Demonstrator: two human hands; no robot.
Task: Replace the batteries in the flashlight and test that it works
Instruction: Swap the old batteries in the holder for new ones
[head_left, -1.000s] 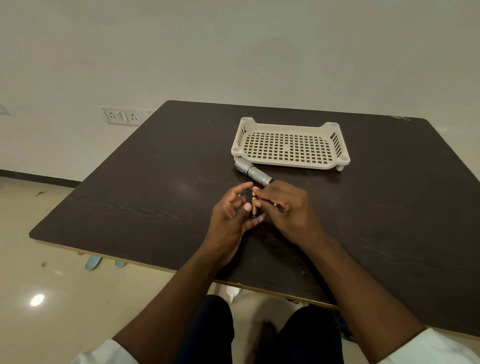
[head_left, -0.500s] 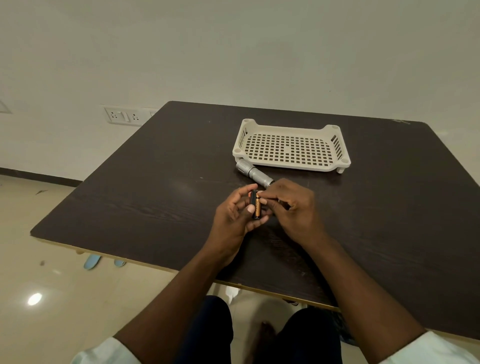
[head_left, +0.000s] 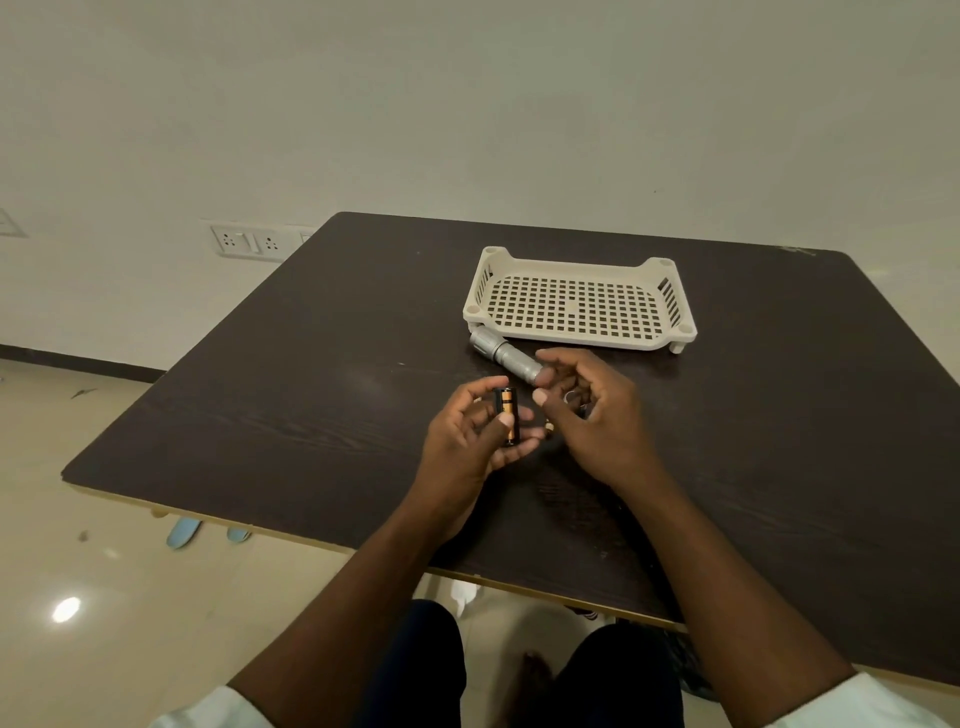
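My left hand (head_left: 465, 441) is shut on a black and orange battery pack (head_left: 507, 415), held upright between thumb and fingers just above the table. My right hand (head_left: 597, 421) hovers beside it with the fingers loosely apart, its index tip close to the rear end of the silver flashlight (head_left: 506, 355). The flashlight lies on the dark table (head_left: 311, 389), its head pointing at the tray. A small metal piece (head_left: 571, 399) shows between my right fingers; I cannot tell whether it is held. A small gold tip (head_left: 549, 427) peeks out between the hands.
A cream perforated tray (head_left: 576, 265) stands just behind the flashlight with nothing in it. The table's near edge runs just behind my forearms. A wall socket panel (head_left: 241, 240) is at the left, and light blue slippers (head_left: 183, 532) lie on the floor under the table.
My right hand has drawn away from the battery pack and moved right and back toward the flashlight's rear end. My left hand still holds the pack, now fully visible.
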